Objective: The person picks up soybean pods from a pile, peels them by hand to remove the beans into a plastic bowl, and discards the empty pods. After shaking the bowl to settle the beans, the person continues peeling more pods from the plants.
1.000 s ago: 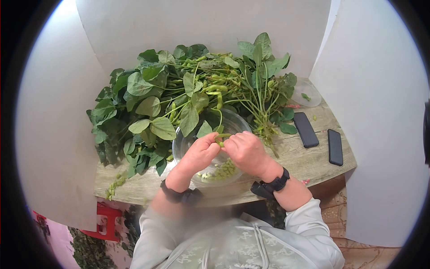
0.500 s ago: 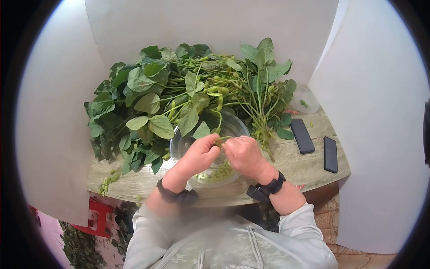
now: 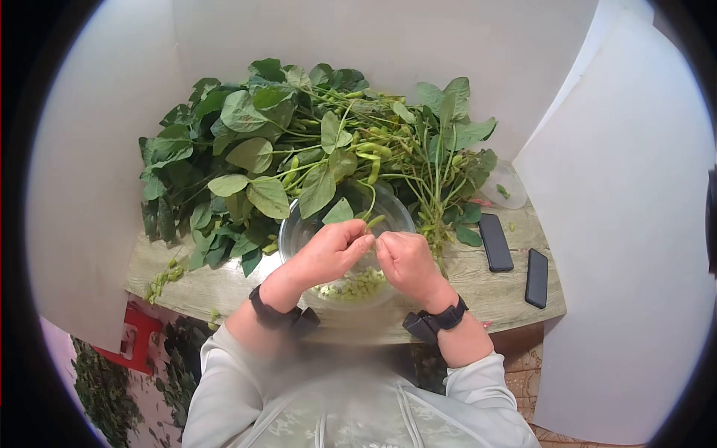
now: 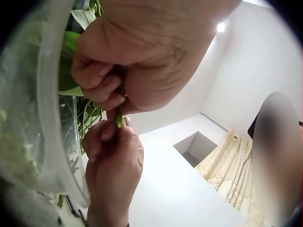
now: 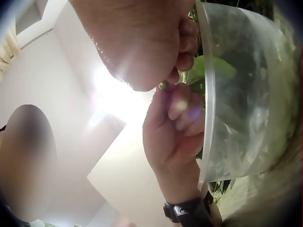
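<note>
Both hands meet over a clear plastic bowl, fingers curled and knuckles close together. My left hand pinches a green soybean pod, whose tip shows above the fingers. From the other side my right hand grips at the pod's end, its fingertips hidden in the head view. In the left wrist view a bit of the green pod shows between the two hands. Shelled pale green beans lie in the bottom of the bowl.
A large heap of leafy soybean plants covers the back of the table. Two black phones lie at the right, near a clear round dish. Loose pods lie front left. A red stool stands below.
The hands have stayed over the bowl, with the knuckles shifting slightly against each other around the pod. The head view has shifted, so the table sits a little further left.
</note>
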Tool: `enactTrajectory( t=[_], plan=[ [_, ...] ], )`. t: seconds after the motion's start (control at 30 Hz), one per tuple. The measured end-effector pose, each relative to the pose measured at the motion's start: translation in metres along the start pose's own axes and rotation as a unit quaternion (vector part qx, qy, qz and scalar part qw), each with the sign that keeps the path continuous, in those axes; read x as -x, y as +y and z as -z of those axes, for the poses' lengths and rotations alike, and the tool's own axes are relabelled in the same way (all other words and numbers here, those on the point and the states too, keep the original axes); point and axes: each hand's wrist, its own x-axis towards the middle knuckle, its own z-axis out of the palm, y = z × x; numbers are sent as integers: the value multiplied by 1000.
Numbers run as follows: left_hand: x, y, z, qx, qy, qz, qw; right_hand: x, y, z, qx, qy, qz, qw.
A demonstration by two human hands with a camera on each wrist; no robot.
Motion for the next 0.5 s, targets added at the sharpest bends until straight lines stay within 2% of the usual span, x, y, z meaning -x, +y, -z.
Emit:
enactTrajectory(
  t=[0.07, 0.37, 0.5],
  plan=[
    [1, -2, 0, -12, 20, -24, 999, 1, 0, -2, -17, 8, -7, 1000],
    [0, -1, 1, -21, 46, -39, 998, 0, -2, 1, -65, -22, -59, 996],
    [-1, -1, 0, -29, 44, -34, 998, 1, 1, 1, -47, -40, -73, 995]
  ],
)
